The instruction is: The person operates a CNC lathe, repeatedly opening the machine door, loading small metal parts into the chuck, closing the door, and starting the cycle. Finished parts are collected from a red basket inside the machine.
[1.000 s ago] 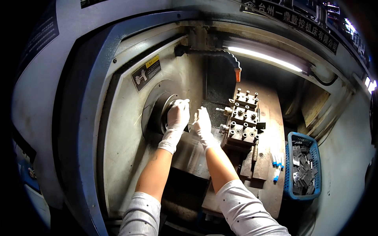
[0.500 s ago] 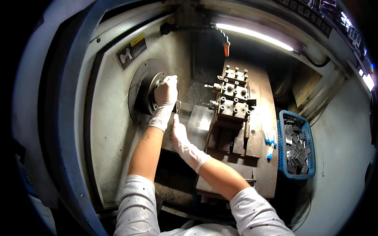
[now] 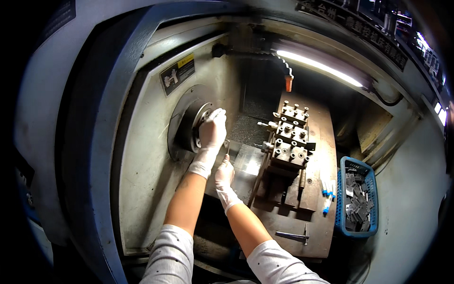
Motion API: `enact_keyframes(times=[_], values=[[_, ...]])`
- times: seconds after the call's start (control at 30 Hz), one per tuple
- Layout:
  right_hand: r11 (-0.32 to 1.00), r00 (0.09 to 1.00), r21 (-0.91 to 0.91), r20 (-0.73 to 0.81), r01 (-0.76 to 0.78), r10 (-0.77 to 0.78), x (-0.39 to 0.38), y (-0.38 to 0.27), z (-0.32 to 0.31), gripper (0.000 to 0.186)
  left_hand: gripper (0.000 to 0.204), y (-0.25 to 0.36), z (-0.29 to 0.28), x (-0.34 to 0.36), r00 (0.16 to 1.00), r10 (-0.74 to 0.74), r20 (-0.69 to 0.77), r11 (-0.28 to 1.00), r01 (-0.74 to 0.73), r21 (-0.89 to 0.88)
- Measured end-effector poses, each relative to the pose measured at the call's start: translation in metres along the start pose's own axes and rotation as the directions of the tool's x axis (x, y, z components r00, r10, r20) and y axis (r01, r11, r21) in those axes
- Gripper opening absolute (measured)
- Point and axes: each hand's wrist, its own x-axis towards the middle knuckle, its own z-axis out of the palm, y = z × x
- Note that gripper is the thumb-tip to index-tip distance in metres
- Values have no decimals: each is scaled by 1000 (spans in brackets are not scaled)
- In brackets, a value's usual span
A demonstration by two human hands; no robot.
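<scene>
Both hands wear thin white gloves. My left hand (image 3: 213, 132) is closed in front of the round dark chuck (image 3: 190, 127) on the machine's left wall; whatever its fingers hold there is hidden. Just below and to the right, my right hand (image 3: 224, 177) pinches the lower end of a small flat metal piece (image 3: 227, 146), which stands up from its thumb and fingers, close to my left wrist. To the right of both hands, a tool block (image 3: 292, 135) carries several bolts, with tool tips pointing toward the chuck.
On the slide plate lie a T-handled wrench (image 3: 293, 235) and several blue-capped tubes (image 3: 327, 195). A blue basket (image 3: 338, 208) of flat metal pieces stands at the right. An orange-tipped hose (image 3: 289, 84) hangs at the back under a lamp (image 3: 321, 68).
The view has shifted, so the machine appears lower and farther right. My left hand stays at the chuck. My right hand has closed around the flat metal piece's lower end.
</scene>
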Motion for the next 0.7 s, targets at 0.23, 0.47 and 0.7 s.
enact_keyframes(times=[0.23,0.47,0.7], values=[[932,925,218,315,-290,214,8,-5,-15,56,23,4,0,-19,968,130,-214,991,-127,28],[615,588,300,734,-729,340,-17,-63,-40,49,16,3,3,48,727,-315,610,890,2,457],[998,985,53,167,29,-37,8,-2,-4,65,16,5,7,38,805,-273,526,905,29,425]])
